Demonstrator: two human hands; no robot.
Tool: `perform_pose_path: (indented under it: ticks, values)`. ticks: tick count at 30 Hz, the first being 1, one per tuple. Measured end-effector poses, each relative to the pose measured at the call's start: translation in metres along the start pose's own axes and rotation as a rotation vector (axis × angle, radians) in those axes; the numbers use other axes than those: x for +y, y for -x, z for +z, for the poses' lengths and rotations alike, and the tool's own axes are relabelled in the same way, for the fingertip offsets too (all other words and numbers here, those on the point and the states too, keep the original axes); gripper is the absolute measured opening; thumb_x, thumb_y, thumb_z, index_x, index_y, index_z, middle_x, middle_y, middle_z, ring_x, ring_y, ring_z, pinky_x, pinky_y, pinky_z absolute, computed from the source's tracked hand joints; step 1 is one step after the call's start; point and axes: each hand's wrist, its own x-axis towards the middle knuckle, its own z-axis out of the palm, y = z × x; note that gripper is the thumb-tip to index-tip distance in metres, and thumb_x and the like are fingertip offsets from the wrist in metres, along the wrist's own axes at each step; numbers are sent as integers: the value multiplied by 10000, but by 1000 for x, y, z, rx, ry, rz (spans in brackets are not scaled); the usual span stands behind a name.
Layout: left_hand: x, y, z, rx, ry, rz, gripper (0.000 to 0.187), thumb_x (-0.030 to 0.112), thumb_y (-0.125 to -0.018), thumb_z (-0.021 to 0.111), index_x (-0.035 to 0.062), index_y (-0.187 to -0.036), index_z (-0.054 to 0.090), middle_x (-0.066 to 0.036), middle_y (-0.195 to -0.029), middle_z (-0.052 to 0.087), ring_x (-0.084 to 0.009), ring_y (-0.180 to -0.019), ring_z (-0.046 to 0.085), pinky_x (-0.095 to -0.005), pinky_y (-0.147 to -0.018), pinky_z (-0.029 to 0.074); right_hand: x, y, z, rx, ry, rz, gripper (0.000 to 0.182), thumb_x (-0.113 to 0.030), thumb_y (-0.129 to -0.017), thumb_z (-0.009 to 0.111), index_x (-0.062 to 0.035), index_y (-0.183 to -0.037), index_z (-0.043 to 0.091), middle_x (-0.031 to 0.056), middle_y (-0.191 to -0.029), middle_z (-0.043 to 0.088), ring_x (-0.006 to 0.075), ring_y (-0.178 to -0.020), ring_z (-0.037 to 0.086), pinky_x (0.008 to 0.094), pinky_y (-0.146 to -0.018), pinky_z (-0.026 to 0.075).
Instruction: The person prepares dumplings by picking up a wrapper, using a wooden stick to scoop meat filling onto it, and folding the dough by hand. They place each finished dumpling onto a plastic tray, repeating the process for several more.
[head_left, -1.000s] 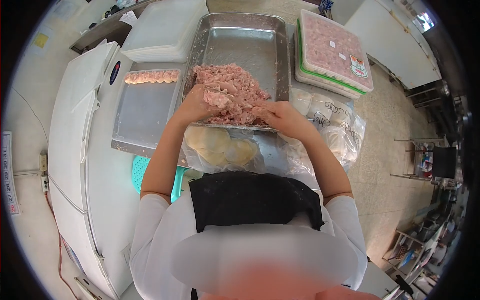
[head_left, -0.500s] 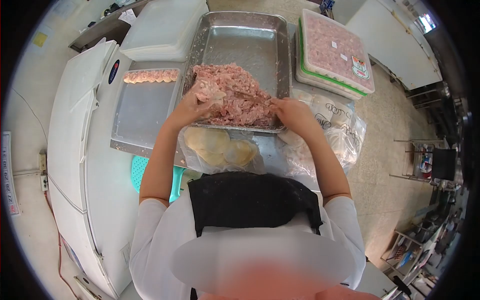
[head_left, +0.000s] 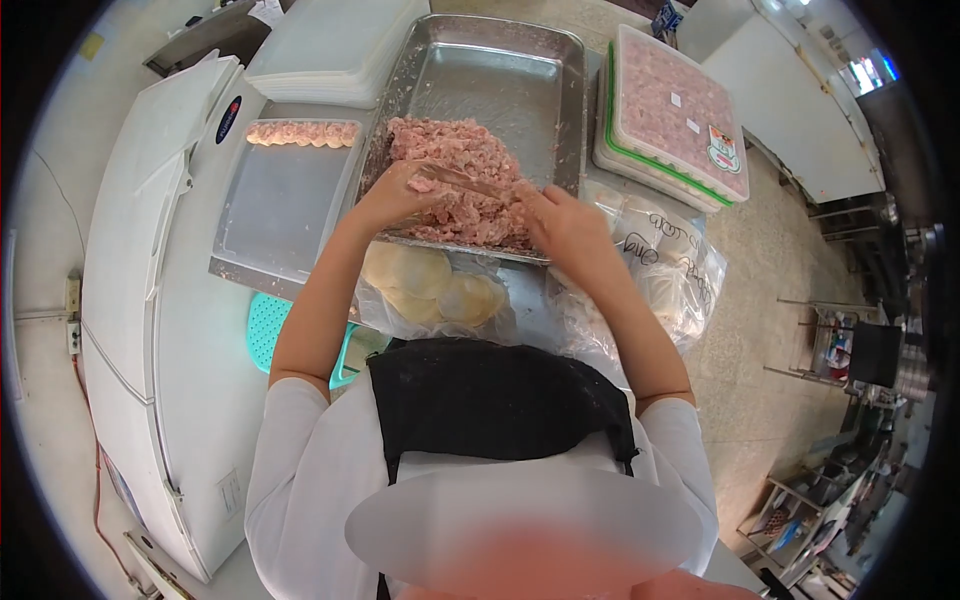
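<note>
A mound of ground meat filling [head_left: 455, 140] fills the near half of a deep metal tray [head_left: 575, 100]. My left hand [head_left: 395, 197] is curled above the tray's near left edge, closed around a filled dumpling wrapper largely hidden by the fingers. My right hand [head_left: 562, 228] grips a flat, narrow spatula [head_left: 465, 181] over the meat. The spatula's tip reaches the filling at my left fingers. Just below the metal tray, round dumpling wrappers [head_left: 410, 278] lie in an open plastic bag. On the left, a row of dumplings [head_left: 300, 133] sits along the far end of a shallow plastic tray [head_left: 270, 215].
Stacked white plastic trays [head_left: 320, 50] stand at the back left. Lidded containers of meat [head_left: 670, 110] are piled at the right, near bagged wrappers [head_left: 665, 285] with handwriting. A white freezer [head_left: 140, 270] borders the left side, and a turquoise basket [head_left: 265, 330] sits below the table edge.
The spatula has come across to my left hand, its blade now pointing left. My left fingers have turned and curled over the wrapper. My right hand has shifted slightly left.
</note>
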Motion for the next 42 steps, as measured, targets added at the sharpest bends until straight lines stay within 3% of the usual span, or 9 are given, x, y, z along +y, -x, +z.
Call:
perform_pose_path:
  ticks: [6, 8, 12, 17, 19, 21, 28, 37, 42]
  values:
    - [-1, 19, 6, 159, -25, -112, 404, 282, -740, 756, 2, -1000, 625, -125, -930, 643, -268, -904, 612, -382, -828, 466, 26, 3, 32, 100, 119, 37, 232, -241, -883, 563, -154, -1094, 607, 126, -816, 627, 316, -748, 642, 431, -637, 516]
    - [-9, 27, 2, 218, 207, -12, 527, 268, -733, 779, 44, -1168, 586, -102, -1185, 599, -232, -1025, 586, -340, -914, 451, 33, 12, 16, -29, 104, 114, 246, -247, -906, 535, -146, -1115, 616, 131, -825, 635, 324, -797, 645, 450, -679, 509]
    - [35, 39, -15, 393, 26, 250, 509, 278, -718, 783, 17, -1123, 620, -140, -1105, 647, -285, -1048, 598, -372, -939, 447, 10, 25, -22, 48, -421, 107, 237, -194, -908, 572, -53, -1078, 659, 144, -1066, 667, 334, -923, 638, 390, -811, 505]
    - [33, 36, -32, -219, 196, 124, 585, 281, -712, 797, 52, -1205, 583, -166, -1180, 609, -316, -1157, 534, -391, -1001, 406, -21, 16, -6, 65, -410, -154, 267, -222, -876, 601, -86, -1098, 661, 172, -1059, 651, 363, -902, 631, 413, -797, 509]
    - [18, 41, -27, -50, 77, 147, 575, 295, -711, 797, 56, -1191, 589, -168, -1165, 613, -323, -1142, 539, -393, -1001, 408, -37, 13, -17, 46, -366, -189, 263, -208, -871, 601, -91, -1100, 660, 164, -1036, 656, 362, -888, 632, 422, -783, 510]
    - [-15, 36, -24, 119, -45, 165, 566, 309, -711, 797, 59, -1177, 596, -170, -1151, 616, -329, -1128, 545, -394, -1001, 411, -79, 17, -43, 103, 14, 134, 239, -213, -900, 586, -60, -1067, 662, 138, -920, 654, 346, -844, 622, 413, -733, 501]
    - [-2, 64, -79, 27, 6, 225, 530, 296, -718, 800, 49, -1142, 601, -115, -1117, 622, -277, -1025, 586, -354, -890, 461, -116, -3, -52, 109, 53, 59, 269, -244, -906, 581, -91, -1119, 639, 147, -882, 628, 351, -823, 613, 422, -694, 488]
    - [-66, 81, -137, -23, 145, 264, 470, 237, -725, 792, 53, -1119, 614, -80, -1003, 660, -211, -922, 621, -317, -845, 479, -169, -37, 23, 116, -224, 131, 299, -270, -932, 556, -69, -1137, 641, 197, -1058, 644, 382, -895, 623, 418, -764, 508]
    - [-138, 84, -163, 83, 54, 214, 507, 264, -728, 780, 41, -1145, 597, -117, -1041, 640, -233, -982, 609, -340, -863, 469, -162, 10, 50, 315, -524, 450, 338, -218, -930, 603, 27, -1162, 609, 147, -1059, 684, 232, -870, 657, 305, -774, 499]
